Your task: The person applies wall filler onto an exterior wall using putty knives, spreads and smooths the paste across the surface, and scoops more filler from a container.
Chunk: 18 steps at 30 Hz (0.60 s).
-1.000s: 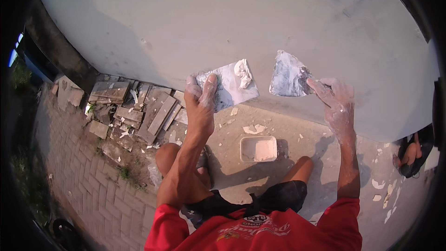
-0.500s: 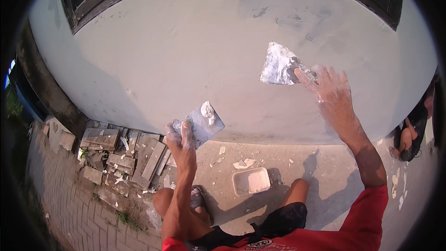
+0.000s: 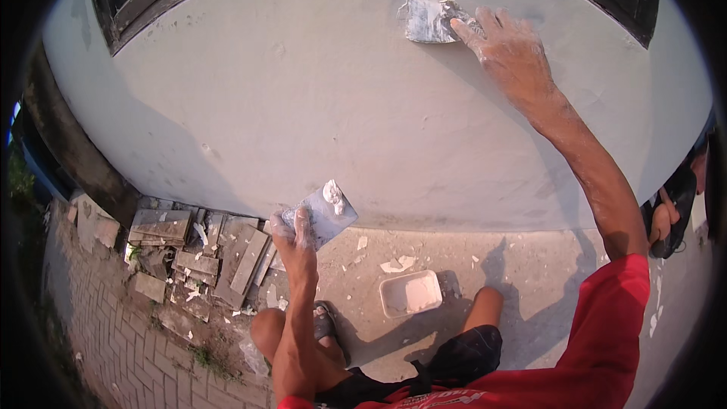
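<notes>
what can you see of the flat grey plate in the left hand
The flat, grey, straight-edged plate looks like metal, though that is uncertain. Whitish smears mark the end by the bare, white-dusted left hand, which grips it with the thumb on top. A thick white lump of paste sits near its far edge. Held askew, it appears before the foot of the pale grey wall.

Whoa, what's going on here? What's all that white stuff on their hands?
A person in a red shirt is at a pale wall. Their right hand holds a wide, white-smeared scraper high up at the wall. Their left hand, lower down, grips a flat plate with a lump of white paste on it. White smears mark both hands, probably from that paste. A small tub with pinkish-white stuff inside sits on the ground.
</notes>
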{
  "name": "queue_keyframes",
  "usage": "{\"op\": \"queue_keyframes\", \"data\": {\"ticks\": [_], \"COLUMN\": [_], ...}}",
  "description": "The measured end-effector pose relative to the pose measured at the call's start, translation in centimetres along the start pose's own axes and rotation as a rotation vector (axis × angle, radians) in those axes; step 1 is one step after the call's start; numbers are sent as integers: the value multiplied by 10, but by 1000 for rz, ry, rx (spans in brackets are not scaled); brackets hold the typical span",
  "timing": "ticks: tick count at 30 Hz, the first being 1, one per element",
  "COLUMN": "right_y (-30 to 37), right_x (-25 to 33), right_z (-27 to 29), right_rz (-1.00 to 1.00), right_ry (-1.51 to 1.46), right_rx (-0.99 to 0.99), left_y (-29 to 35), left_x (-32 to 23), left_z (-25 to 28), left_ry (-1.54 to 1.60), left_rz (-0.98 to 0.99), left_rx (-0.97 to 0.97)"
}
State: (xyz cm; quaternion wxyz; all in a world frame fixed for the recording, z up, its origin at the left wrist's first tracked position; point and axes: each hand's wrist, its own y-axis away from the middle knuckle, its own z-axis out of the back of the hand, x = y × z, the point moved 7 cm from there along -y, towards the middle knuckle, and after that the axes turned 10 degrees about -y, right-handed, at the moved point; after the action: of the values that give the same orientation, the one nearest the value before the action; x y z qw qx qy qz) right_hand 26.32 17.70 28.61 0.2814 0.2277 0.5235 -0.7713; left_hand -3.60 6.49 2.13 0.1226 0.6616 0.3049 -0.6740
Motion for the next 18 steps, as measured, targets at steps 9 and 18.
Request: {"op": "queue_keyframes", "data": {"ticks": [9, 18], "right_y": [84, -43], "right_x": [-36, 50], "right_z": [-5, 2], "right_rz": [-50, 34], "right_ry": [-16, 9], "right_rx": [37, 109], "left_y": [2, 1], "left_x": [-14, 0], "left_z": [7, -4], "left_ry": [0, 13], "left_rz": [-5, -2], "left_rx": [-4, 54]}}
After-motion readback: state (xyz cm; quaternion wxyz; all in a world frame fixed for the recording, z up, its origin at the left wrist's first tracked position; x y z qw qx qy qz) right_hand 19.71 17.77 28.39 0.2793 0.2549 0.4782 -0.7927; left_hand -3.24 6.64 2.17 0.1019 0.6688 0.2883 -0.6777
